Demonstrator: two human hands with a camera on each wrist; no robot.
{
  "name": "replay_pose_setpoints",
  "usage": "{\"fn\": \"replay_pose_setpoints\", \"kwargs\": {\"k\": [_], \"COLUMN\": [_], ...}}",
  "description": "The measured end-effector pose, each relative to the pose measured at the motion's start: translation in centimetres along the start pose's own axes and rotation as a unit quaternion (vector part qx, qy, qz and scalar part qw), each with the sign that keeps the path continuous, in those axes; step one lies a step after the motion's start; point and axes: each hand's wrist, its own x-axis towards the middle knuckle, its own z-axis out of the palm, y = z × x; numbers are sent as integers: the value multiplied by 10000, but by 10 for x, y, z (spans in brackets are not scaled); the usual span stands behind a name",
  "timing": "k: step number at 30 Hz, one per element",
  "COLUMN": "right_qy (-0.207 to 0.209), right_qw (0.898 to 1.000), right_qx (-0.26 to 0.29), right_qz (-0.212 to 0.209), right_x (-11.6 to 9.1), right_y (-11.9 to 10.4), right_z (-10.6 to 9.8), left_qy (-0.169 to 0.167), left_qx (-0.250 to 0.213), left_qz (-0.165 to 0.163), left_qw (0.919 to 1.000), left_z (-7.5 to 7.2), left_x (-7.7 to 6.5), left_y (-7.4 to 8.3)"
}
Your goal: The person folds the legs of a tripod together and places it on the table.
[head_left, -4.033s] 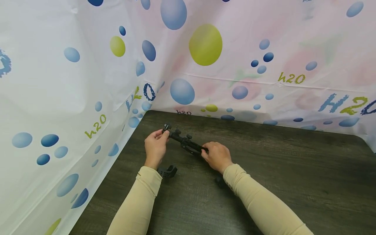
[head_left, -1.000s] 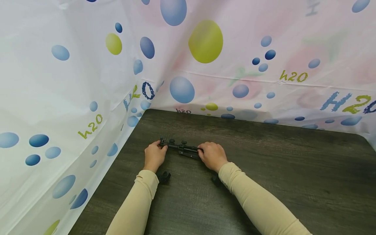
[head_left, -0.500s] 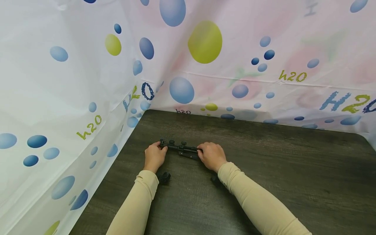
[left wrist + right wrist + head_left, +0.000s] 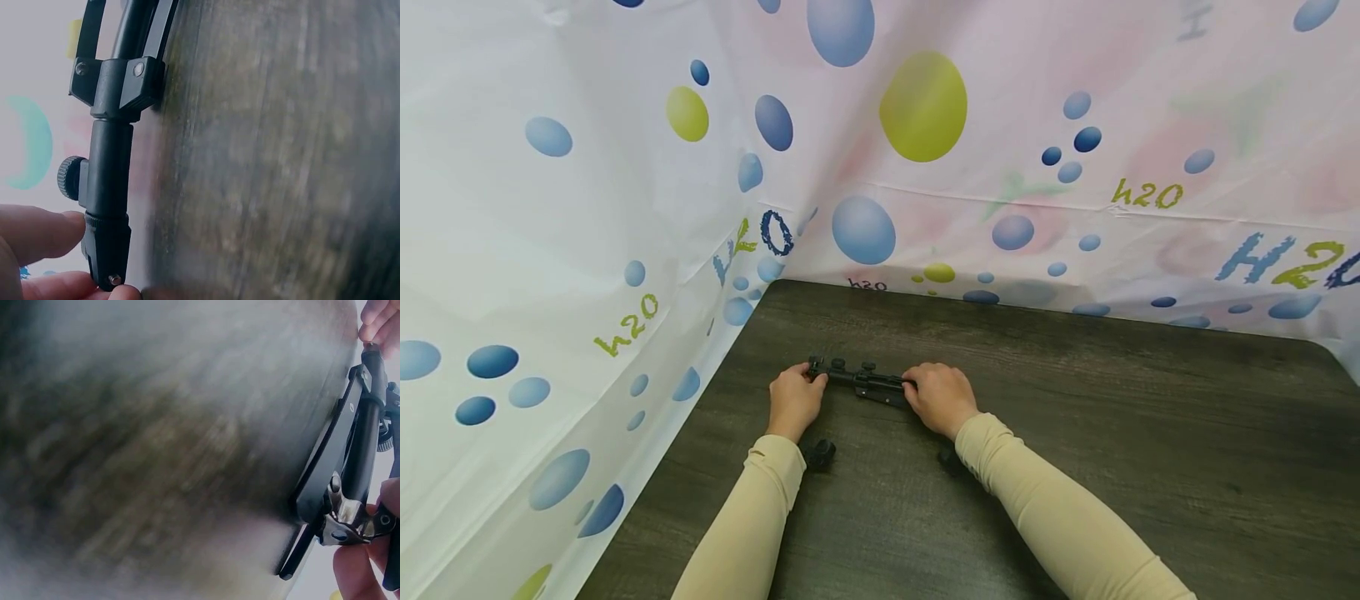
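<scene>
A small black tripod (image 4: 865, 382) with its legs folded lies roughly crosswise in the head view, low over the table or on it; I cannot tell which. My left hand (image 4: 795, 400) pinches its head end between thumb and fingers. At the leg end, my right hand (image 4: 942, 398) grips the folded legs. The left wrist view shows the tripod's column (image 4: 111, 169), with a ribbed knob (image 4: 70, 178) on its side and hinged leg collars above. A shiny metal bracket (image 4: 347, 515) joins the legs beside my right fingers in the right wrist view.
The dark wood-grain table (image 4: 1112, 433) extends far to the right. A white sheet printed with bubbles (image 4: 1000, 150) hangs along the table's back and left sides. Black wrist-worn devices sit under the left wrist (image 4: 820, 454) and right wrist (image 4: 950, 457).
Since 4 seconds ago, the tripod's head end has come down and nearer with my left hand, so the tripod lies more level. Over the last second both hands have stayed nearly still.
</scene>
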Motion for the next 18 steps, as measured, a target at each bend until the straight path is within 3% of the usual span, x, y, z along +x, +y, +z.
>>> {"fn": "replay_pose_setpoints", "kwargs": {"k": [11,18], "right_qy": [-54,-295], "right_qw": [10000,9990], "right_qx": [-28,212], "right_qz": [15,249], "right_x": [0,-1], "right_y": [-2,-3], "right_z": [-2,-3], "left_qy": [11,29], "left_qx": [-40,-230], "left_qz": [-38,-72], "left_qw": [10000,9997], "left_z": [-1,2], "left_x": [-2,-5], "left_y": [0,-5]}}
